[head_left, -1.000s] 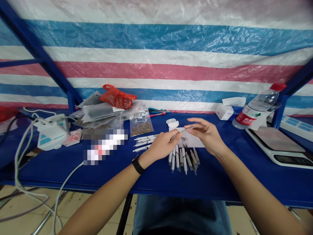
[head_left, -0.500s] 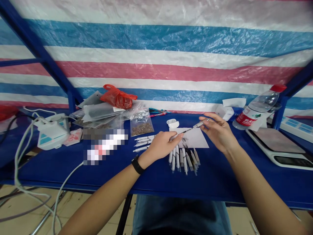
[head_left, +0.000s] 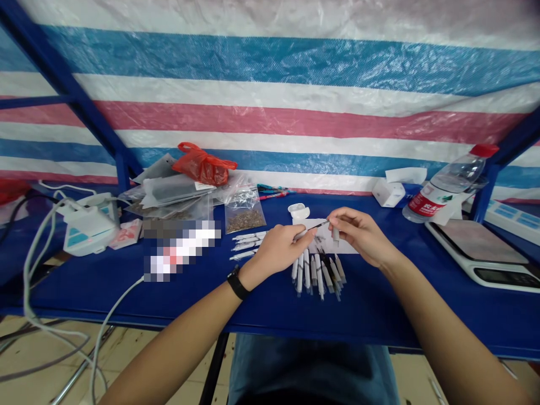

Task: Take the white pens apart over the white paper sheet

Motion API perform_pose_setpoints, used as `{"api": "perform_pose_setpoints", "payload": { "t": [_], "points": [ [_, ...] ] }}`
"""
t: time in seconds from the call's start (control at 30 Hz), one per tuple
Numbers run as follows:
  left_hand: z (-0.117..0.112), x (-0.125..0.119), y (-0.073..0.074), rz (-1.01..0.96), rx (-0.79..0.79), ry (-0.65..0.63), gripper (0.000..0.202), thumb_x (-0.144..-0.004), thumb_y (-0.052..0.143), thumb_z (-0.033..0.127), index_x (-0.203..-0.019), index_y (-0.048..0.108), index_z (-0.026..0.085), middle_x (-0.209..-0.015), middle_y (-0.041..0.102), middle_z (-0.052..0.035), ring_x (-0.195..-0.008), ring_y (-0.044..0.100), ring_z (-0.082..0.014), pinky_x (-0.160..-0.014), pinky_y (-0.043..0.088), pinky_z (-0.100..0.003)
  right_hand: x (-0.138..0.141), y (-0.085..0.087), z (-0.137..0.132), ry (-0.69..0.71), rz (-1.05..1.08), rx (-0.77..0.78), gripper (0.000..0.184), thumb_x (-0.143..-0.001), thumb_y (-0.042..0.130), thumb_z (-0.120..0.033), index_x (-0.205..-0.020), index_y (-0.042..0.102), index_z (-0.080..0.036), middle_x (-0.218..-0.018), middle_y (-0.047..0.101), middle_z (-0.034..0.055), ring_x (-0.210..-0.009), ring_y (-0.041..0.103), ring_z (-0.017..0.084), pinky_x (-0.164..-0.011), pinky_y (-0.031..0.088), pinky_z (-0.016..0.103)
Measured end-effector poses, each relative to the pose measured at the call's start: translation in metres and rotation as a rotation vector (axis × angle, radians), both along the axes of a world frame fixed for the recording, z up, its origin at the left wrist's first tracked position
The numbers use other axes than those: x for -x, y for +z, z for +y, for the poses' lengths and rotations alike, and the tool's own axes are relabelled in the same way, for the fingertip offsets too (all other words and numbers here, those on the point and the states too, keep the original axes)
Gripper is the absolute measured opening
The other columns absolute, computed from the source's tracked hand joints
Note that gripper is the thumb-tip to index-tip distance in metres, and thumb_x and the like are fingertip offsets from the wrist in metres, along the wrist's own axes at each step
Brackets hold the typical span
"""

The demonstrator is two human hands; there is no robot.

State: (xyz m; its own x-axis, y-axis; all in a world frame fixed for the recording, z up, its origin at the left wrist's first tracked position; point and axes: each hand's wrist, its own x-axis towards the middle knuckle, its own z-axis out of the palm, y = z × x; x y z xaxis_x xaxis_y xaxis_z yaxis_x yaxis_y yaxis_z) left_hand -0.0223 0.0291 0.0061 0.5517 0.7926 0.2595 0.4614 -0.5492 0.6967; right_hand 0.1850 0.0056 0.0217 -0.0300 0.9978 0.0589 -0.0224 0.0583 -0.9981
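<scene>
My left hand [head_left: 280,247], wearing a dark wristband, is closed round a slim pen part with a dark, thin refill [head_left: 317,225] sticking out to the right. Thumb and forefinger of my right hand [head_left: 358,230] pinch at the far end of that refill. A short grey pen barrel [head_left: 336,236] hangs down from the right fingers. Below the hands, several white and grey pens [head_left: 314,273] lie in a row, some with clear caps. More white pens [head_left: 244,245] lie left of them, partly behind my left hand. A white paper sheet [head_left: 348,247] is under the right fingers.
Behind the hands stands a small white open case [head_left: 298,211]. Bags of brown bits [head_left: 244,219] and a red plastic bag [head_left: 205,166] lie at back left, near a power strip [head_left: 90,230]. At right are a bottle [head_left: 442,191] and a scale [head_left: 485,247].
My right hand has moved left and down to the refill's tip. The grey barrel, earlier in line with the refill, now hangs downward from the fingers. My left hand stays in place.
</scene>
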Motion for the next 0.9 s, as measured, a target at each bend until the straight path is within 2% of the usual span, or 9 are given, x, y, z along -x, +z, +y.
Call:
{"api": "perform_pose_setpoints", "payload": {
  "t": [0.13, 0.23, 0.33, 0.5, 0.6, 0.73, 0.9],
  "points": [
    [0.0, 0.0, 0.0, 0.024, 0.009, 0.007, 0.051, -0.099, 0.042, 0.047, -0.06, 0.023, 0.022, -0.049, 0.022, 0.0056, -0.042, 0.029, -0.0102, -0.05, 0.019, -0.028, 0.004, -0.001, 0.002, -0.037, -0.048, -0.071, 0.047, -0.062, 0.087, -0.062, -0.072, 0.067, -0.021, -0.062, 0.058, -0.003, -0.058, 0.053, 0.012, -0.061, 0.045, 0.03],
    [0.002, 0.001, 0.0, 0.046, -0.008, 0.05, 0.051, -0.099, 0.043, 0.047, -0.06, 0.022, 0.022, -0.049, 0.021, 0.0052, -0.042, 0.028, -0.0106, -0.049, 0.018, -0.028, -0.006, 0.0, 0.004, -0.12, -0.08, -0.105, 0.047, -0.064, 0.084, -0.064, -0.073, 0.064, -0.022, -0.062, 0.058, -0.0023, -0.059, 0.054, 0.014, -0.061, 0.045, 0.031],
    [0.004, 0.002, 0.0, 0.077, -0.031, 0.106, 0.051, -0.099, 0.045, 0.045, -0.06, 0.021, 0.022, -0.048, 0.02, 0.0047, -0.043, 0.03, -0.0111, -0.05, 0.017, -0.029, -0.02, 0.0, 0.008, -0.183, -0.197, -0.063, 0.047, -0.064, 0.081, -0.064, -0.074, 0.065, -0.021, -0.06, 0.058, -0.0018, -0.058, 0.053, 0.015, -0.06, 0.044, 0.031],
    [0.005, 0.003, -0.001, 0.106, -0.031, 0.097, 0.052, -0.099, 0.043, 0.048, -0.06, 0.022, 0.022, -0.047, 0.021, 0.0047, -0.041, 0.029, -0.0114, -0.049, 0.017, -0.029, -0.03, -0.005, 0.011, -0.054, -0.704, 0.085, 0.036, -0.068, 0.072, -0.055, -0.07, 0.068, -0.019, -0.058, 0.058, 0.0002, -0.057, 0.053, 0.016, -0.059, 0.039, 0.032],
    [0.005, 0.002, -0.001, 0.111, -0.033, 0.094, 0.052, -0.099, 0.043, 0.049, -0.06, 0.021, 0.022, -0.047, 0.021, 0.0047, -0.041, 0.028, -0.0114, -0.049, 0.017, -0.03, -0.024, -0.007, 0.01, 0.053, -0.871, 0.061, 0.028, -0.075, 0.064, -0.048, -0.071, 0.069, -0.02, -0.056, 0.055, -0.0016, -0.057, 0.05, 0.016, -0.059, 0.036, 0.031],
    [0.004, 0.002, -0.001, 0.117, -0.031, 0.089, 0.052, -0.099, 0.043, 0.049, -0.06, 0.021, 0.022, -0.047, 0.022, 0.0044, -0.041, 0.029, -0.0115, -0.049, 0.016, -0.03, -0.019, -0.007, 0.009, 0.078, -0.918, 0.006, 0.025, -0.079, 0.061, -0.043, -0.072, 0.07, -0.021, -0.058, 0.056, -0.0018, -0.056, 0.049, 0.015, -0.06, 0.036, 0.031],
    [0.003, 0.002, 0.001, 0.119, -0.013, 0.08, 0.051, -0.099, 0.042, 0.048, -0.06, 0.022, 0.022, -0.047, 0.023, 0.0042, -0.041, 0.03, -0.0117, -0.049, 0.018, -0.03, -0.028, -0.008, 0.011, -0.094, -0.769, -0.029, 0.03, -0.076, 0.07, -0.051, -0.077, 0.073, -0.021, -0.061, 0.06, 0.0002, -0.06, 0.051, 0.017, -0.06, 0.036, 0.031]
  ]
}}
